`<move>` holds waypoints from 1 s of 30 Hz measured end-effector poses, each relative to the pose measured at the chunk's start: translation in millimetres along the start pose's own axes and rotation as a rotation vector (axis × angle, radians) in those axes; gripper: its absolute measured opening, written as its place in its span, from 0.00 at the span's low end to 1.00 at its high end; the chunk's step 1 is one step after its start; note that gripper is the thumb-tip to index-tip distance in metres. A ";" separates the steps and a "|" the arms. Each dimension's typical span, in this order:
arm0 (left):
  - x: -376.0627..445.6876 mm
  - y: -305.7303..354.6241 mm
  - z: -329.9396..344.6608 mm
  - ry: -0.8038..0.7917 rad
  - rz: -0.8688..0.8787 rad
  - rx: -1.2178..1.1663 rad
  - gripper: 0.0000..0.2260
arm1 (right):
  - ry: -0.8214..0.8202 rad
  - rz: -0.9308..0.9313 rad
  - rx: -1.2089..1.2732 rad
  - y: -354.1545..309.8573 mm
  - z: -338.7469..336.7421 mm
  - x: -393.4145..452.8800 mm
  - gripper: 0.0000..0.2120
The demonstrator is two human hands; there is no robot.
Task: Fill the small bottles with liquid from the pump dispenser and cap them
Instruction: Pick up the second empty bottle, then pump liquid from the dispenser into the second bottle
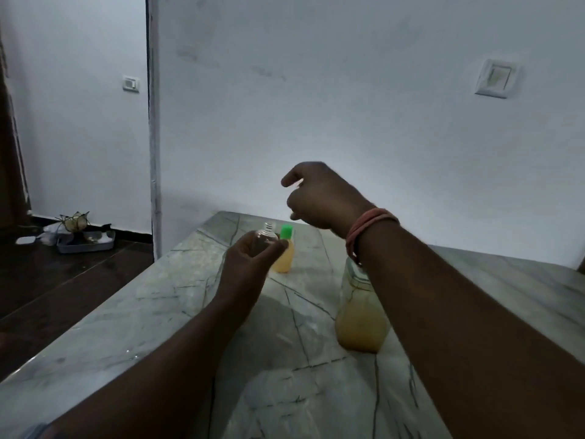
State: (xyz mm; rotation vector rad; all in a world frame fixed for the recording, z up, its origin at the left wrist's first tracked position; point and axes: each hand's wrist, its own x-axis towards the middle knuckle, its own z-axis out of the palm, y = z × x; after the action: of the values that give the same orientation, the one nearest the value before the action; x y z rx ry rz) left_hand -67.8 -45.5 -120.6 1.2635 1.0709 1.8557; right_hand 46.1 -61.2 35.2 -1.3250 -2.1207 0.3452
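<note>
The left hand (253, 258) is raised above the marble table (152, 312), its fingers and thumb curled round a small clear bottle (265, 237) that looks empty; the bottle is held upright with its threaded neck bare and no cap on it. Just right of that bottle and a little farther away, a second small bottle (284, 259) stands on the table, filled with yellowish liquid and closed with a green cap (287, 231); the left thumb overlaps its near side, and whether they touch I cannot tell. The right hand (319, 198) hangs in the air above and right of both bottles, wrist bent, fingers curled loosely downward; something pale and blurred seems to sit between thumb and forefinger, but the blur is too strong to say whether it holds anything. An orange band (367, 229) circles the right wrist. Under the right forearm, nearer and to the right, stands the large dispenser bottle (361, 318), clear, with yellow liquid in its lower part; its pump head is hidden behind the arm. Beyond the table is a white wall with a switch plate (495, 78) at the far right. On the dark floor at the far left lies a grey tray (85, 245) with small oddments, and another switch (131, 83) is on the left wall
</note>
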 end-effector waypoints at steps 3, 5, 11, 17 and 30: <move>7.5 -4.0 -7.8 0.229 0.022 0.033 0.13 | -0.088 0.182 0.059 15.6 43.4 -1.9 0.14; 9.5 -5.2 -11.4 0.324 0.011 0.020 0.13 | -0.067 0.311 0.106 35.1 80.8 -1.4 0.16; 9.8 -5.9 -9.5 0.288 0.006 0.049 0.14 | 0.164 0.424 0.142 87.3 138.0 -4.8 0.10; 5.3 1.4 -1.2 0.199 -0.001 -0.044 0.12 | 0.133 0.278 0.036 89.1 137.5 -16.1 0.20; -20.8 13.9 17.3 -0.194 -0.031 -0.127 0.07 | 0.258 0.204 -0.009 42.3 -34.9 5.6 0.17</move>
State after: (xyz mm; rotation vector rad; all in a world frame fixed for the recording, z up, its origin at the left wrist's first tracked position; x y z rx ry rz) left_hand -45.5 -64.9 -113.5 1.3137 0.8521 1.7100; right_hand 96.3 -39.9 42.9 -1.5083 -1.7828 0.2326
